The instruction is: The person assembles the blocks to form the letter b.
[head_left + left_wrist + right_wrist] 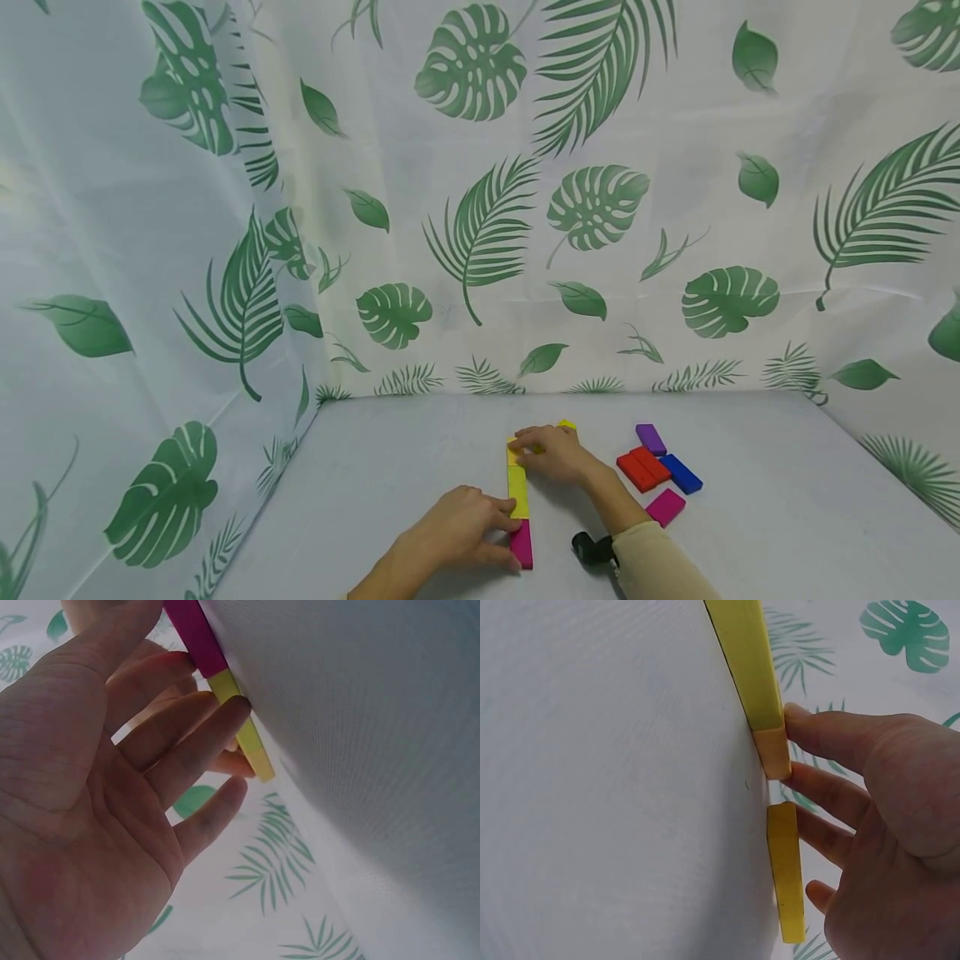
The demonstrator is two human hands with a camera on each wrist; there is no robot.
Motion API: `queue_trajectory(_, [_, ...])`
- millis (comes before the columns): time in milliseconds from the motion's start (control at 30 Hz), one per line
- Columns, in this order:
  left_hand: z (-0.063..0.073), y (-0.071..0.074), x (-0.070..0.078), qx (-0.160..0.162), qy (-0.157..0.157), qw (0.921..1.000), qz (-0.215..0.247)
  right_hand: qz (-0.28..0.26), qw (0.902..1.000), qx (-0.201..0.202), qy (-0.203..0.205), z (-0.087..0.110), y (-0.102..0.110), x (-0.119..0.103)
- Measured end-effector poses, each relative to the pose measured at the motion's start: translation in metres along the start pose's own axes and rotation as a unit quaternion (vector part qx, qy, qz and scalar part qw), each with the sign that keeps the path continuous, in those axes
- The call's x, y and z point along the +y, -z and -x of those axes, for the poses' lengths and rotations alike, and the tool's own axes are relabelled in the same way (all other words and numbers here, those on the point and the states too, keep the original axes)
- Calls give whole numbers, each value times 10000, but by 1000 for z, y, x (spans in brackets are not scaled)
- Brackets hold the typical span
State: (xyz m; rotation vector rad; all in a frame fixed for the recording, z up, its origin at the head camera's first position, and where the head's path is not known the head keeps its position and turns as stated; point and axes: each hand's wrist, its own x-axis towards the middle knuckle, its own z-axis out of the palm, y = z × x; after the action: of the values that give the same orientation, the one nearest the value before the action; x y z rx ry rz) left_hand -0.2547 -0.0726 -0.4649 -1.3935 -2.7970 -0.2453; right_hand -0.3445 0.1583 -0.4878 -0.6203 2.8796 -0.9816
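Observation:
A straight row of blocks lies on the table, with a magenta block (521, 546) nearest, a lime-yellow block (517, 492) in the middle and an orange-yellow block (771, 754) at the far end. My left hand (461, 525) rests along the row's left side, its thumb at the magenta block's near end and its fingertips (236, 705) against the row. From the right, my right hand (558, 454) touches the far end with thumb and index finger, both fairly straight. Beneath its other fingers stands a separate yellow block (785, 870), partly hidden in the head view.
To the right lie two red blocks (643, 469) side by side, a purple block (651, 439), a blue block (682, 473) and another magenta block (665, 507). A black object (592, 550) sits by the right sleeve (660, 562). Leaf-patterned curtains (480, 350) border the table.

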Motion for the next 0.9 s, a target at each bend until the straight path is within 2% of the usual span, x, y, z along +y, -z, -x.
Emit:
queue_trajectory(500, [0, 1, 1, -103, 131, 9998, 68, -67, 9998, -45, 164, 1, 2, 1])
queue_trajectory(667, [-1, -2, -1, -46, 136, 9999, 74, -143, 9994, 186, 238, 2, 3, 2])
queue_trajectory(900, [-1, -3, -1, -28, 138, 9999, 79, 126, 9988, 465, 84, 1, 5, 4])
